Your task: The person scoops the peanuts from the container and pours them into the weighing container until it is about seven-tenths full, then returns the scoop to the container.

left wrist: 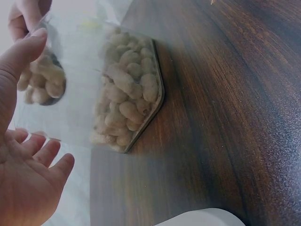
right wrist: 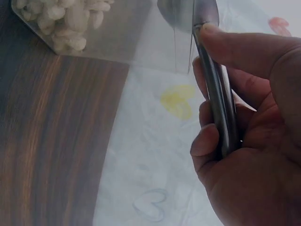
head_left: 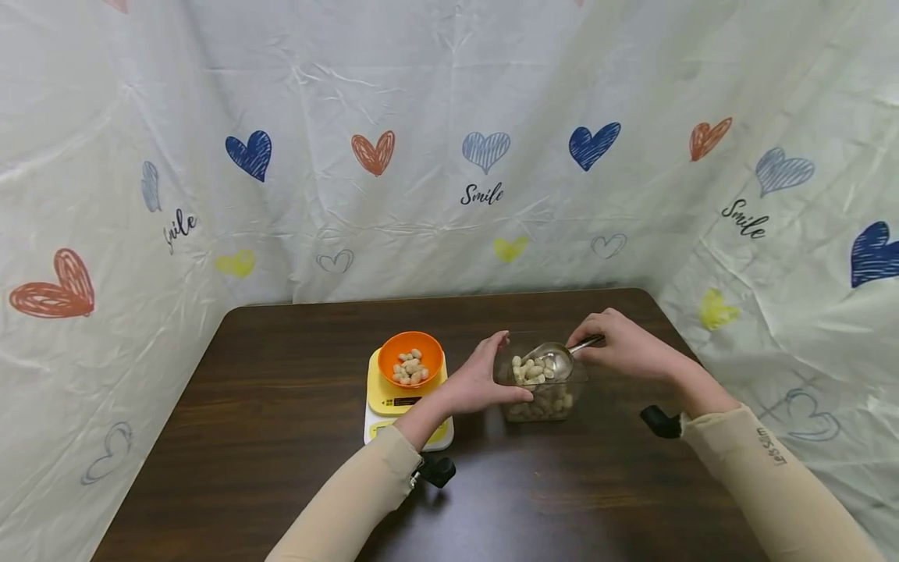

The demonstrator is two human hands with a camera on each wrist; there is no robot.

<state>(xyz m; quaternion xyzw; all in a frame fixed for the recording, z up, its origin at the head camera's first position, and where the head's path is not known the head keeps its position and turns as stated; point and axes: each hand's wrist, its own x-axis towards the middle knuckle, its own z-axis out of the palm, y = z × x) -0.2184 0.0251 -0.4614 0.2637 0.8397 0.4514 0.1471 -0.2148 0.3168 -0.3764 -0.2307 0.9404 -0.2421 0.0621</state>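
Scoop of shiny silver metal (head_left: 563, 361): right of center in head view, cup end in the mouth of a clear boxy plastic container (head_left: 574, 384). Nearest cam, along bottom edge: L cream sleeve (head_left: 358, 496) & R cream sleeve (head_left: 765, 476), each w/ a black wrist cam (head_left: 438, 472) at the cuff. L hand (head_left: 477, 384), mid-frame, isn't gripping: fingers straight, thumb spread apart, around container's left side; can't tell how firmly it touches. R hand (head_left: 621, 341) grips the scoop handle. Tan in-shell peanuts (head_left: 544, 406) fill container's lower part. Left of it, approx. center: yellow-and-white kitchen scale (head_left: 385, 394) bearing a round orange bowl (head_left: 390, 350) w/ some peanuts inside. All on dark brown wood-grain table (head_left: 267, 406); behind, wrinkled white sheet (head_left: 421, 86) w/ blue, red & yellow hearts (head_left: 250, 154).

L wrist view adds, thru clear wall, peanuts bunched in the scoop, upper left. Only R wrist view shows fingers wrapped round the long handle, thumb near its neck, right side of frame.

Writing: "Smile" in black script (head_left: 481, 194) on sheet, left, center & right. R sleeve's dark handwriting (head_left: 771, 446) maybe starts "Less", rest unclear. Scale's black label (head_left: 406, 401): too small to read.
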